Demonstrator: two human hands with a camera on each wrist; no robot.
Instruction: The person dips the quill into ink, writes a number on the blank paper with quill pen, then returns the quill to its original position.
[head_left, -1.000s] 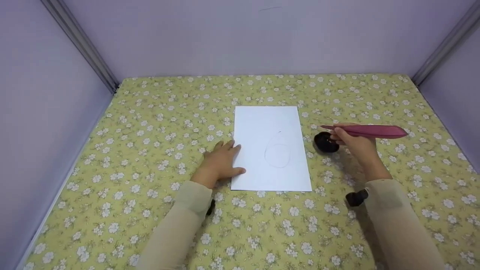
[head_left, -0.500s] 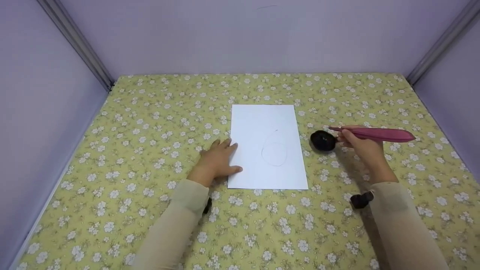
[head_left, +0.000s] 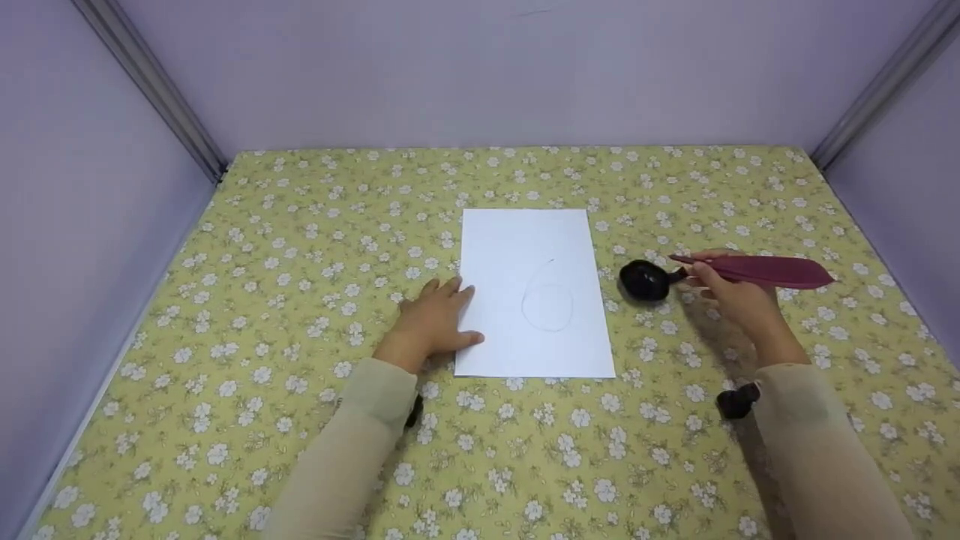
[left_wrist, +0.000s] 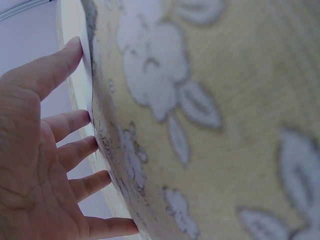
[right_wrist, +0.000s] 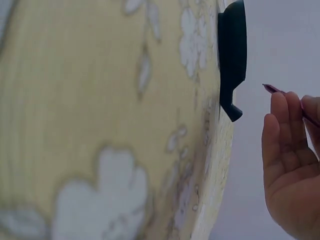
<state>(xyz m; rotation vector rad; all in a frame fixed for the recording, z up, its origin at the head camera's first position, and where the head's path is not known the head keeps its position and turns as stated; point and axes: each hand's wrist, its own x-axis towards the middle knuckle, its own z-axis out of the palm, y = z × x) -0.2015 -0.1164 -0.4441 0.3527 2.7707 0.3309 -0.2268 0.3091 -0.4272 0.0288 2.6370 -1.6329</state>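
A white sheet of paper [head_left: 487,247] lies on the flowered cloth, bearing a thin drawn line shaped like a 6. My left hand [head_left: 431,322] rests at the paper's left edge with fingers spread, thumb and fingertips on the sheet; the left wrist view shows its palm and straight fingers [left_wrist: 60,72]. To the right of the paper, my right hand [head_left: 742,300] pinches a dark pink feather quill pen [head_left: 780,271], its tip pointing left. Beside that hand stands a small black dish [head_left: 643,281] with a short handle. In the right wrist view, the hand [right_wrist: 295,160] is apart from the dish [right_wrist: 233,45].
A yellow-green cloth with white flowers [head_left: 300,225] covers the table. Pale lilac panels [head_left: 480,75] stand behind and at both sides, joined by grey metal posts [head_left: 154,90]. A black wrist camera [head_left: 737,401] sits below the right cuff.
My right hand has drawn slightly right with the quill pen, away from the black dish, whose handle now shows. The left hand stays on the paper. The head view has shifted a little.
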